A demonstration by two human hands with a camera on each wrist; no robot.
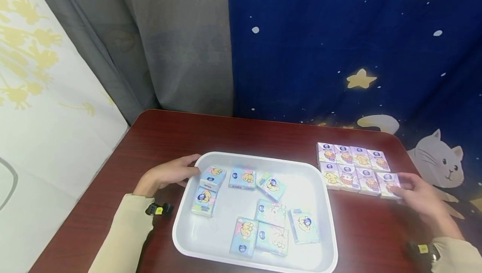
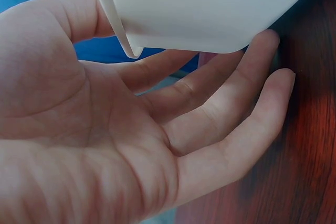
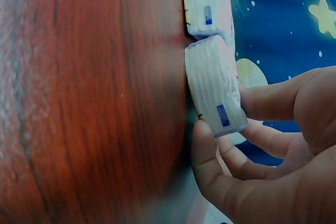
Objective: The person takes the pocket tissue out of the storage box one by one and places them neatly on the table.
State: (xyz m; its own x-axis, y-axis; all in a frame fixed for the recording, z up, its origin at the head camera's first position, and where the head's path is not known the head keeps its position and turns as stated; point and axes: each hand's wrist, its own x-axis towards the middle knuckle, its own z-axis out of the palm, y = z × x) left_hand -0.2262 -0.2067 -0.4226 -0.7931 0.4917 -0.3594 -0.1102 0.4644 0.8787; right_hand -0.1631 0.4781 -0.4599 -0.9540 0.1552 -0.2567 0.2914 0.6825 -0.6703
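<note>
Right hand pinches end pack; left hand on tray

Right hand (image 1: 419,195): fingers bent, drawn in to the width of one pack, pinching the end pack (image 1: 385,181), rightmost of the near row on the desk (image 1: 233,133). Thumb and fingers cover part of it. Right wrist view: its ribbed side shows, touching the next pack, which is cut off at the top.

Left hand (image 1: 171,174): thumb over the left rim of the white tray (image 1: 260,264), tip hidden behind the rim in the wrist view; other fingers loosely bent and spread below, partly hidden by the tray. Grip firmness: cannot tell.

Tray's near right corner runs to the bottom edge of the head view. Desk's near edge out of frame. Small print on packs unreadable.

Counts: eight lilac packs (image 1: 360,157) on the desk, two rows of four, end pack included. Eight blue-green packs (image 1: 242,179) in the tray, loosely scattered, some touching. One tray. Two sleeves (image 1: 124,227), both cut off. Two curtains behind, one grey (image 1: 180,43), one blue (image 1: 301,55) with one cat print.
</note>
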